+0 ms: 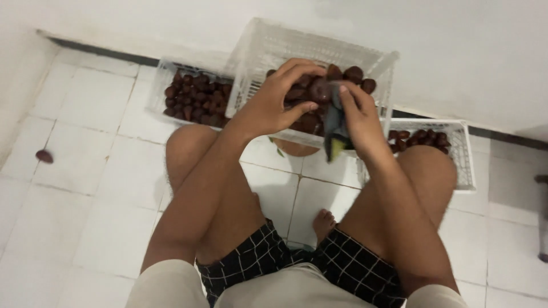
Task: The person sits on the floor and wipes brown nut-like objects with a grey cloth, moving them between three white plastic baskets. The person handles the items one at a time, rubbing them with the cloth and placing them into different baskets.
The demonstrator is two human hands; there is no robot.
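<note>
My left hand (279,100) grips a dark brown scaly fruit (319,90) over the middle white plastic basket (268,48). My right hand (357,117) holds a dark cloth (335,134) with a yellowish tip and presses it against that same fruit. The basket below holds several more of the same brown fruits (354,74). Both hands meet above the basket's near rim, between my raised knees.
A second white basket (161,77) of fruits stands at the left, a third (463,154) at the right behind my knee. One loose fruit (44,155) lies on the white tiled floor at far left. A white wall runs behind the baskets.
</note>
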